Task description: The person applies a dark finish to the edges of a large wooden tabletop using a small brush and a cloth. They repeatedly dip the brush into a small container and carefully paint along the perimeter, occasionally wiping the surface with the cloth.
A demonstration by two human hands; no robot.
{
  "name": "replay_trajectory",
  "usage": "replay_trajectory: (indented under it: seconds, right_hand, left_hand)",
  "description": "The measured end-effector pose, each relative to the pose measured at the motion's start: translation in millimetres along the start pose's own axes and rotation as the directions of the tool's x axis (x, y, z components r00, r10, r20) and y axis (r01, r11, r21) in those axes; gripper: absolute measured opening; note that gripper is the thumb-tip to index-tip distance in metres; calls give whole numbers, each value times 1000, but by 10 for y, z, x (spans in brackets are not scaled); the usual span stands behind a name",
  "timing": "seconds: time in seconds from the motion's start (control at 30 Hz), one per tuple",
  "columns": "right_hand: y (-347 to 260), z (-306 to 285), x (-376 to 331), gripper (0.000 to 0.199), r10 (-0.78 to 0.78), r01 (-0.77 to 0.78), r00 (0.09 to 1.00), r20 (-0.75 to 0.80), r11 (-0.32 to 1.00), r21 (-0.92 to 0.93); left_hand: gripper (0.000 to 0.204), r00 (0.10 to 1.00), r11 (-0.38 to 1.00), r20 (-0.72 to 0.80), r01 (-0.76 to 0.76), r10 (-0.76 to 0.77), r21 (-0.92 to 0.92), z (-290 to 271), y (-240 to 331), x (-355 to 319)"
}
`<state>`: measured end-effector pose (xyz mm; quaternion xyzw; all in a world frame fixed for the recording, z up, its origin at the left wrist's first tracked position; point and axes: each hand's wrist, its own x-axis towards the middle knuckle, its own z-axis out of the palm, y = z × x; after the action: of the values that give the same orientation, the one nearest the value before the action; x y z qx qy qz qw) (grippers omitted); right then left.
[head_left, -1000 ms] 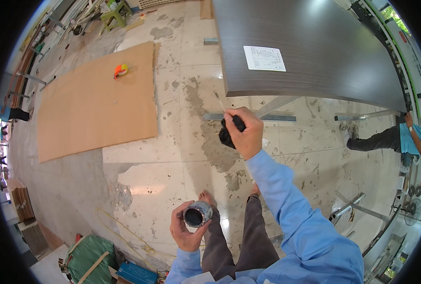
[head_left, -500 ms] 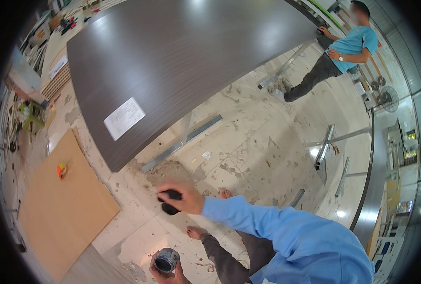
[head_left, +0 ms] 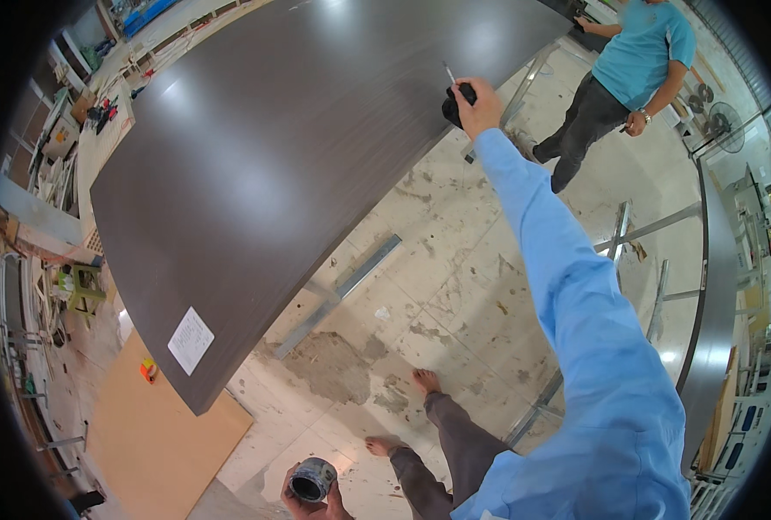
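Clasping open can (head_left: 314, 479) in left hand (head_left: 338, 503), well apart from panel (head_left: 255, 199) | gripping thin tool (head_left: 449, 73) and black wad (head_left: 451, 107) in right hand (head_left: 482, 106), at panel's edge, perhaps touching | apparently underway; impossible to tell amount done or left.

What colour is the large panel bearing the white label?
The large panel is dark grey-brown, finely streaked; head view shows it best.

Dark wood-grain panel (head_left: 230, 217), white label (head_left: 191, 341) near its corner, stained pale floor (head_left: 455, 234), tan sheet (head_left: 160, 433) on it
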<state>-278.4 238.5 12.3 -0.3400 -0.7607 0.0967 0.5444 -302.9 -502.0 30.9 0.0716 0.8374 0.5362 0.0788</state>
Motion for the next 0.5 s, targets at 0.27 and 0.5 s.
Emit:
replay_trajectory:
  seconds: [0.27,0.5]
  right_hand:
    - [-960,-367,-1413,31,-198,-176,814,547,812,557]
    - [-1254,-944,-1685,22,27,-261,927,375,763,591]
  left_hand:
    - [70,991,996,102,-84,81,20,510,567,116]
    - [71,981,979,62,-189,184,82,273,873,281]
